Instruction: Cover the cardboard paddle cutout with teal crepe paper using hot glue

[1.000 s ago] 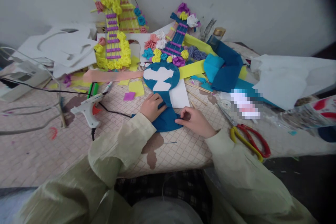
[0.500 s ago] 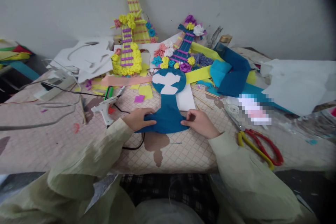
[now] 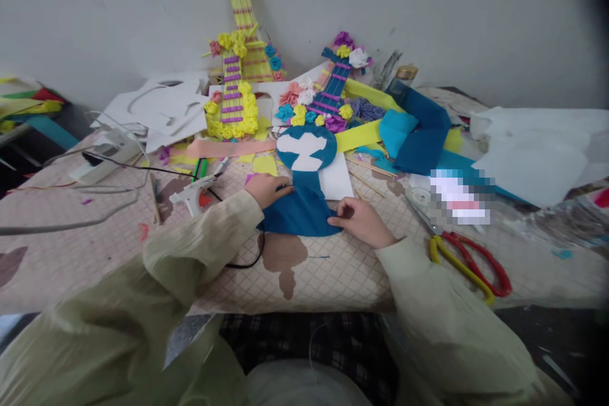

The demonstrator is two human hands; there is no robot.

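Note:
A sheet of dark blue crepe paper lies on the table in front of me, flared at the near end. It narrows to a neck that meets a round piece, blue around its edge and white in the middle. My left hand is at the paper's left side near the neck, fingers closed on it, partly hiding that edge. At the right corner, my right hand pinches the paper between thumb and fingers. A white glue gun rests just left of my left hand.
Red-and-yellow-handled scissors lie to the right. Paper-flower-decorated guitar shapes lean at the back. Thin sticks, blue crepe rolls, white sheets and a power strip surround the work; a black cord runs beneath my left forearm.
My left hand has moved up and right, from the paper's lower left corner to beside the neck. My right hand keeps its pinch at the right corner.

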